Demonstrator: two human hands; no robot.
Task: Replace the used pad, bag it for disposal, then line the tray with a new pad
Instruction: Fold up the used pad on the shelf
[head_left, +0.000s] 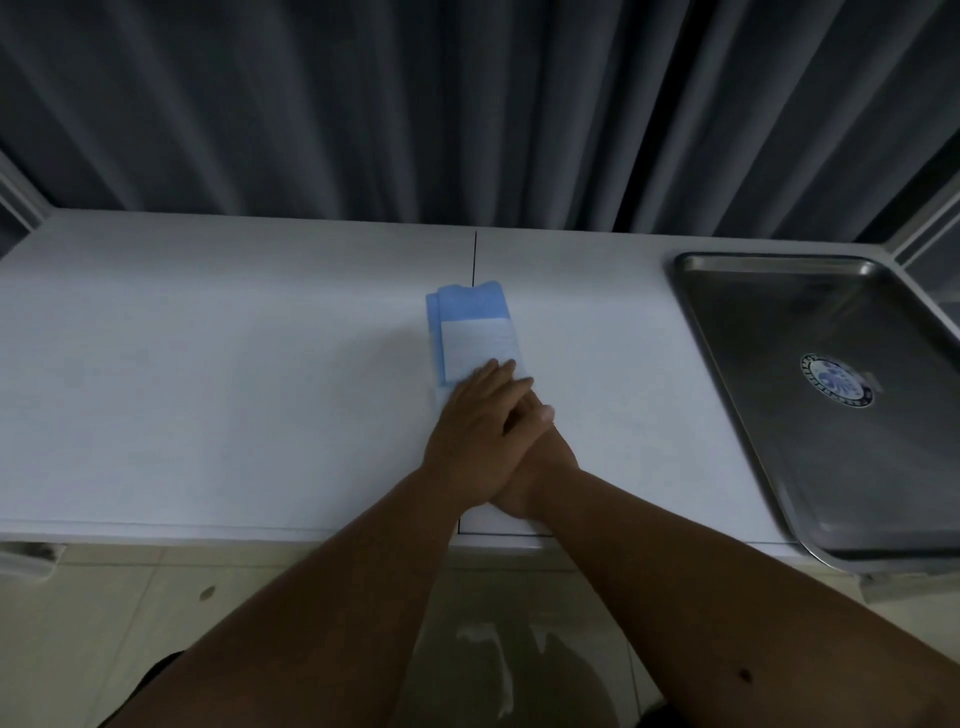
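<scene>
A folded pad (475, 332), blue with a white inner face, lies on the white table (234, 374) near the middle, over the seam. My left hand (475, 431) lies palm down with straight fingers, its fingertips pressing on the pad's near end. My right hand (543, 470) lies beneath the left one, crossing under it from the right. It looks flat against the table, and most of its fingers are hidden. A steel tray (769, 332) stands at the right end of the table with no pad in it and a round blue-and-white sticker (836, 379) on its floor.
A dark grey curtain (467, 104) hangs behind the table. The tray's near corner overhangs the table's front edge. Below the edge is a tiled floor (104, 613) with pale smears.
</scene>
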